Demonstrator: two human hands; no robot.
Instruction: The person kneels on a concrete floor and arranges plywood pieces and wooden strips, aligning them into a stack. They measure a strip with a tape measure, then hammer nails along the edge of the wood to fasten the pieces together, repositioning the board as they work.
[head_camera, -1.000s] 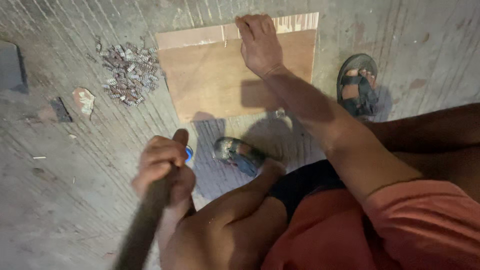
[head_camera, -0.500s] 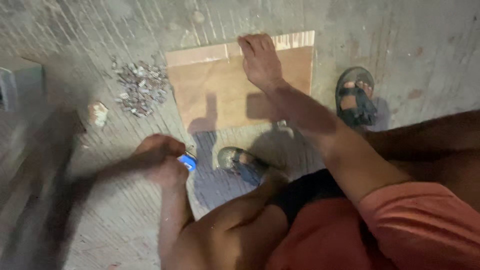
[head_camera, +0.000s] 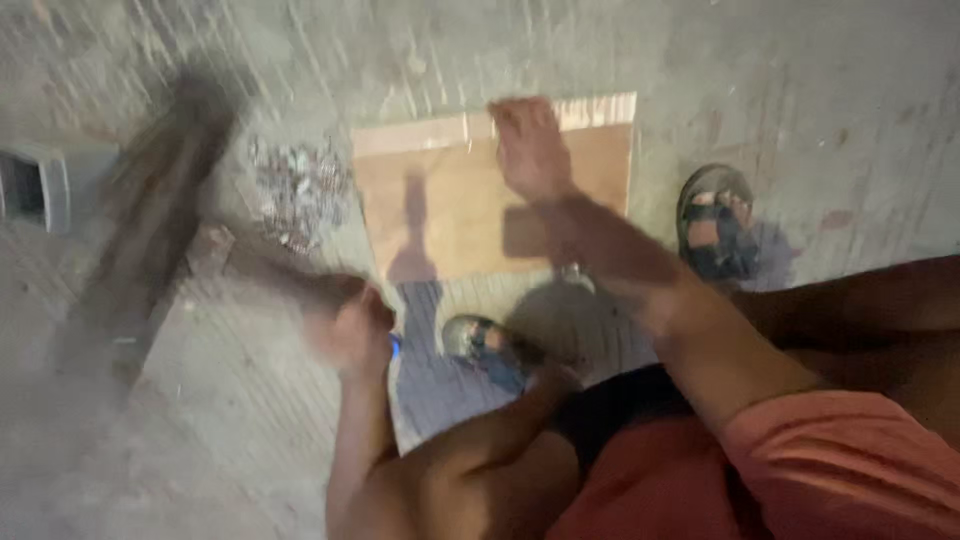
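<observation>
My left hand (head_camera: 350, 325) is shut on the handle of a hammer (head_camera: 150, 230), whose heavy dark head is blurred with motion up and to the left of the hand. My right hand (head_camera: 530, 150) lies flat, fingers spread, on the far part of a brown tile (head_camera: 450, 210) that rests on the concrete floor. The forearm crosses the tile's near right corner.
A heap of small broken chips (head_camera: 300, 190) lies just left of the tile. A grey box-like object (head_camera: 35, 185) sits at the left edge. A sandal (head_camera: 715, 220) lies right of the tile and another sandal (head_camera: 490, 345) below it, near my knee.
The hammer has swung from low by my knee out to the left and up, its head now above the left hand. My right hand has stayed on the tile.
</observation>
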